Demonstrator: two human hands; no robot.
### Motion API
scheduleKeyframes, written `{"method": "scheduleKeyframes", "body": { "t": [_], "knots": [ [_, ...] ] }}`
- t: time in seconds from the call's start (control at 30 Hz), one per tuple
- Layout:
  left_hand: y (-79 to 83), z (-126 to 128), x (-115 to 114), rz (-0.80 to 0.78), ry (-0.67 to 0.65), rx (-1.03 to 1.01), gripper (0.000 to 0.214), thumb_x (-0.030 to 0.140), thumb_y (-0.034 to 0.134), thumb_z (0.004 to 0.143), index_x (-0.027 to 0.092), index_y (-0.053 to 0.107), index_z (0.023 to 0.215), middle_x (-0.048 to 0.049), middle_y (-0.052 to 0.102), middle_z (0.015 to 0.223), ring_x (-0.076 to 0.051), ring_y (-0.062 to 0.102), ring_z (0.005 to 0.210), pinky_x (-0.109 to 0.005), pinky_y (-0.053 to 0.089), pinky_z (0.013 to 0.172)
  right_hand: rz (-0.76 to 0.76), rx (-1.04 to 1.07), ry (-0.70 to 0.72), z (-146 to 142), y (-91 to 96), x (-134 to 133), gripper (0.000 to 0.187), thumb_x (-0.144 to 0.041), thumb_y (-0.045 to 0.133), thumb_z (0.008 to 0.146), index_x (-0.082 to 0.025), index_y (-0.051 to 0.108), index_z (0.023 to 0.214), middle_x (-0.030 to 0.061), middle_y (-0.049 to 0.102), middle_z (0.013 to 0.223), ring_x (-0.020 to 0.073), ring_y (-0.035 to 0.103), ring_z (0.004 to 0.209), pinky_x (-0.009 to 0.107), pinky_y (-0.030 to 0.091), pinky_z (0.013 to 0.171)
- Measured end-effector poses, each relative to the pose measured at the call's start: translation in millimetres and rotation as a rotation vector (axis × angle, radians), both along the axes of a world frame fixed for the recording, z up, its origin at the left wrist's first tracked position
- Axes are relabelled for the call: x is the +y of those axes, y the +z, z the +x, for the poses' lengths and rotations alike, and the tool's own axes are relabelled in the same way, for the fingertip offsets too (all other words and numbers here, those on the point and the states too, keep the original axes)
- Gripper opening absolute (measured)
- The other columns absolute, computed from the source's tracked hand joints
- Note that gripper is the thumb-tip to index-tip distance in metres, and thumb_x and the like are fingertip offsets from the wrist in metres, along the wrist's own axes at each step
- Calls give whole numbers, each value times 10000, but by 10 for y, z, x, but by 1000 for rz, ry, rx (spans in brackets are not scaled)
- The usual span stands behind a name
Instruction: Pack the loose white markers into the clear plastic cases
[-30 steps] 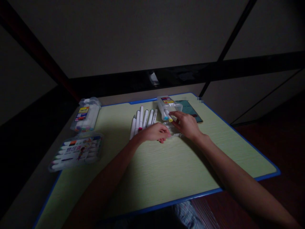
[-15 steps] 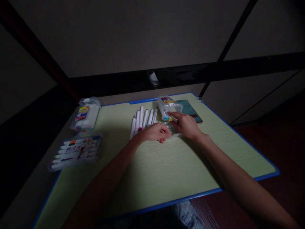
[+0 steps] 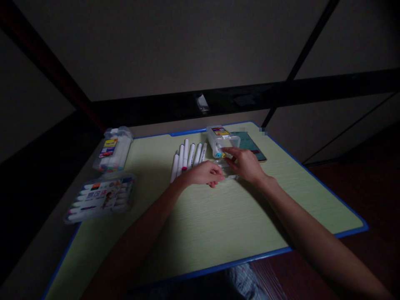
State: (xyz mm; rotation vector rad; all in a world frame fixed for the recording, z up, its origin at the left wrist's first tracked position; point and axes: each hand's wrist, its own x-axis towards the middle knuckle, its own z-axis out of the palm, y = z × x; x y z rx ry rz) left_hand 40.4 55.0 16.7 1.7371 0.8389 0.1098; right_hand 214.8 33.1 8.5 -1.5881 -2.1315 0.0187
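A clear plastic marker case (image 3: 220,139) lies open at the far middle of the green desk board (image 3: 218,216), with a blue-ended and a yellow-ended marker showing in it. My right hand (image 3: 245,163) reaches to the case's near end, its fingers pinched at the yellow-ended marker (image 3: 223,155). My left hand (image 3: 203,173) is curled on the board just left of it, fingers pressed on the case's clear lid (image 3: 227,171). A row of several white markers (image 3: 189,156) lies loose to the left of the case.
Two more clear marker packs sit at the left edge: one (image 3: 113,150) farther back, one (image 3: 100,198) nearer. A phone (image 3: 250,143) lies right of the open case. The board has a blue rim; dark floor lies beyond it on the right.
My right hand has pushed the yellow-ended marker back into the case. My left hand has stayed in place.
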Motion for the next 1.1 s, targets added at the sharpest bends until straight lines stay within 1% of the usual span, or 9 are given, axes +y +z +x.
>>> {"method": "scheduleKeyframes", "body": {
  "t": [0.13,0.23,0.4,0.6,0.7,0.8,0.9,0.97,1.1],
  "knots": [
    [-19,-2,13,0,-10,-10,153,233,540,769,99,595,818,2,564,641,-69,534,540,-210,426,552,-14,-47,-1,-15,20,-14,396,-179,471,813,-172,536,1204,88,617,1166,161,638,692,274,467,643],
    [-32,-2,22,-4,-10,-17,154,237,540,767,100,592,815,3,560,643,-65,530,540,-209,425,555,-10,-51,8,-15,14,-8,411,-167,471,804,-169,525,1212,86,603,1188,161,638,710,274,471,661],
    [-23,-2,19,-9,-9,-9,149,231,535,765,97,584,811,9,550,635,-65,528,537,-207,426,550,-4,19,59,-4,-8,12,390,-138,476,798,-127,540,1183,110,613,1157,148,635,695,273,479,709],
    [-14,-1,14,6,-10,3,150,232,533,772,97,582,817,8,545,637,-66,526,536,-204,422,543,-15,24,30,-7,-2,2,397,-131,483,787,-158,555,1176,98,623,1148,152,641,707,267,482,677],
    [-19,1,14,10,-4,11,146,228,530,775,98,577,823,5,548,647,-67,528,538,-205,424,543,-18,20,37,-11,-1,1,417,-112,472,776,-138,546,1186,106,619,1153,156,639,719,267,483,673],
    [-15,-9,12,1,-7,-8,166,232,528,785,104,557,886,8,556,655,-70,537,544,-207,432,549,-8,12,44,-13,-3,4,438,-96,463,761,-128,542,1191,116,616,1153,171,640,761,278,484,698],
    [27,-34,5,-1,-21,-35,179,238,487,819,114,517,945,15,564,655,-68,550,551,-196,440,549,20,16,44,-13,4,1,452,-77,424,759,-122,543,1193,124,623,1135,194,638,830,290,478,733],
    [88,-57,2,10,-17,-41,152,233,447,841,119,495,931,19,566,650,-64,554,552,-188,442,546,51,27,47,-12,17,-6,449,-73,399,768,-114,547,1190,128,627,1120,200,633,850,291,474,741],
    [268,-142,34,89,46,-3,112,237,442,839,131,478,828,15,559,632,-67,546,547,-189,431,536,102,66,62,-13,50,-28,370,-138,408,815,-122,571,1146,119,644,1043,167,625,722,268,470,659]
  ]
}}
